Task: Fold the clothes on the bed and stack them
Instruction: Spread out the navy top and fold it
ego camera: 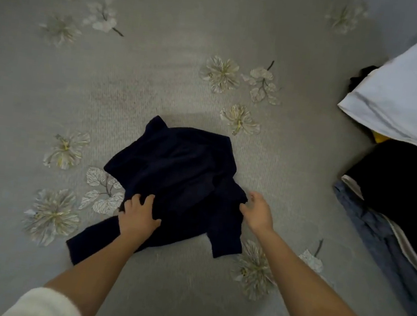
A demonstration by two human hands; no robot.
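The left hand (138, 215) lies on the near part of the dark navy garment (179, 170). Its fingers (150, 199) are spread and a little bent, and the palm is turned down on the cloth. It presses the fabric and does not seem to close around it.

The right hand (258, 212) is at the right edge of the same garment. Its fingers are loosely curled and the tips reach the border of the cloth. I cannot tell whether they pinch the edge or only touch it.

Both forearms are bare, and a white sleeve (47, 306) shows at the bottom of the view on each side.

The garment is in the middle of the bed (160, 73), rumpled and not folded flat. One long part of it runs toward the lower left, under the left forearm, and a shorter part hangs toward the lower right, near the right wrist. The bed cover is grey with pale printed flowers (221, 74).

Well apart, at the right edge of the bed, there are folded clothes. A white folded piece (406, 98) lies on top of the farther pile, with something yellow (380, 138) under its near edge. Just beside it, nearer to the person, a black folded piece (408, 187) lies on a stack with blue fabric (376, 238) below.
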